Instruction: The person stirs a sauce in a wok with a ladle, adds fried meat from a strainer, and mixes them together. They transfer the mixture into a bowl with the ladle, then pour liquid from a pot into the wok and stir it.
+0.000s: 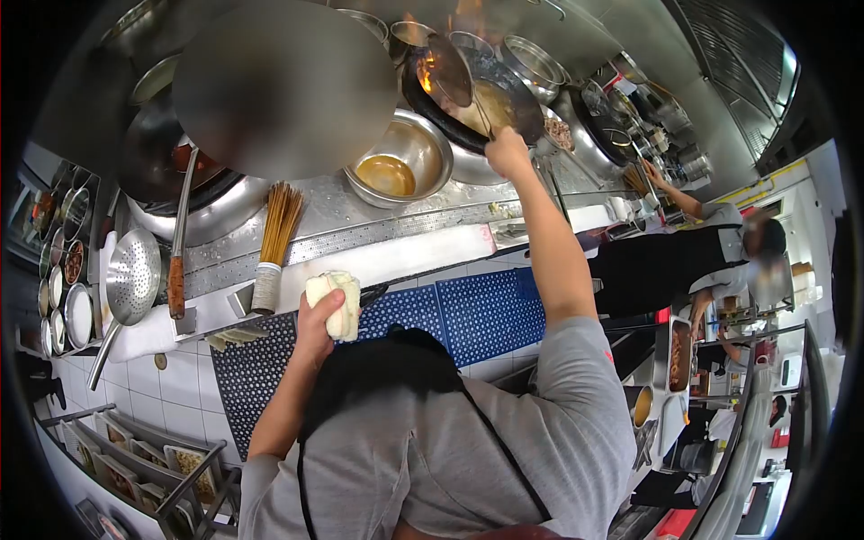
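Observation:
My right hand (508, 153) is closed around the handle of a wide strainer (450, 72), which tilts over a dark wok (529, 101). Pale, foamy liquid (493, 106) lies in the wok, and flames (427, 70) rise at its left side. In my left hand (317, 326) is a folded, pale yellow cloth (337, 304), held in front of the counter edge. A steel bowl (430, 153) with amber liquid stands left of the wok. A grey blur hides the upper left of the stove.
A bamboo brush (281, 216), a wooden-handled ladle (177, 270) and a perforated skimmer (133, 274) lie along the counter (405, 225) at left. Another wok (148, 153) stands behind them. At right, a co-worker in a black apron (666, 265) reaches toward the stove.

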`<state>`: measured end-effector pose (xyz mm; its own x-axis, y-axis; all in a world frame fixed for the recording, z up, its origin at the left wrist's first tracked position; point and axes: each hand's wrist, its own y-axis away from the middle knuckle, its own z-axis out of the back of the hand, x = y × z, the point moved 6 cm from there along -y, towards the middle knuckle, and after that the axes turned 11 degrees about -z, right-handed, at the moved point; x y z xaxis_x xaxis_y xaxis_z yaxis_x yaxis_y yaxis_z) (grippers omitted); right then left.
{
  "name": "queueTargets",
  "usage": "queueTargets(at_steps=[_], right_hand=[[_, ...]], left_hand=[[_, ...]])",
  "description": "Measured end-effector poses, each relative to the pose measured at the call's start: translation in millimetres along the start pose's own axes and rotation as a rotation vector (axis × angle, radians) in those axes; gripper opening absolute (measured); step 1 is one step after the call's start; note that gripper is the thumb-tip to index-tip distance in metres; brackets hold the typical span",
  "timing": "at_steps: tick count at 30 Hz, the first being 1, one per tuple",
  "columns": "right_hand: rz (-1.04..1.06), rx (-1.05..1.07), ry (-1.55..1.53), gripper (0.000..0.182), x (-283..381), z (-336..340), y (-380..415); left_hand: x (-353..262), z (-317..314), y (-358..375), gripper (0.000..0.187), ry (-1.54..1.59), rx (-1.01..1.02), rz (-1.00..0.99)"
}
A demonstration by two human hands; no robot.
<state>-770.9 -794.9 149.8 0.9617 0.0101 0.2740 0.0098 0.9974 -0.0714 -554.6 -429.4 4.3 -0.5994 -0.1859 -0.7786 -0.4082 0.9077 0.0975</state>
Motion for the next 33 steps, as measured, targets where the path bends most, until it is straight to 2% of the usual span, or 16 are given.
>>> queueTargets(at_steps=[2, 4, 7, 13, 16, 18, 22, 26, 28, 29, 33], right_hand=[[0.127, -0.080, 0.075, 0.043, -6, 21, 33], [0.106, -0.076, 0.039, 0.050, -27, 34, 40], [0.082, -0.128, 0.036, 0.049, -39, 51, 48], [-0.027, -0.018, 0.009, 0.049, -43, -8, -5], [-0.078, 0.022, -0.029, 0.048, -45, -12, -49], [0.046, -0.166, -0.065, 0.034, -53, 14, -59], [0.174, -0.197, -0.065, 0.044, -71, 63, -23], [-0.068, 0.047, -0.151, 0.047, -98, 18, -31], [-0.147, 0.102, -0.096, 0.048, -73, 3, -23], [-0.213, 0.065, -0.200, 0.052, -85, -6, -45], [0.103, -0.195, -0.153, 0.057, -103, 16, -90]], left_hand=[[1, 4, 2, 0.049, -0.009, -0.002, 0.009], [1, 13, 5, 0.045, 0.026, -0.048, 0.014], [-4, 18, 10, 0.045, 0.039, -0.081, 0.005], [1, 14, 10, 0.047, 0.009, -0.136, -0.008], [5, 6, 10, 0.047, -0.010, -0.128, 0.018], [7, 3, 11, 0.047, -0.009, -0.100, 0.011], [6, 6, 14, 0.048, 0.001, -0.163, -0.007], [10, 5, 14, 0.050, 0.002, -0.190, 0.027], [16, 6, 15, 0.051, -0.020, -0.149, 0.052], [17, 3, 11, 0.051, -0.027, -0.112, 0.050], [6, -12, 10, 0.047, -0.035, -0.114, -0.001]])
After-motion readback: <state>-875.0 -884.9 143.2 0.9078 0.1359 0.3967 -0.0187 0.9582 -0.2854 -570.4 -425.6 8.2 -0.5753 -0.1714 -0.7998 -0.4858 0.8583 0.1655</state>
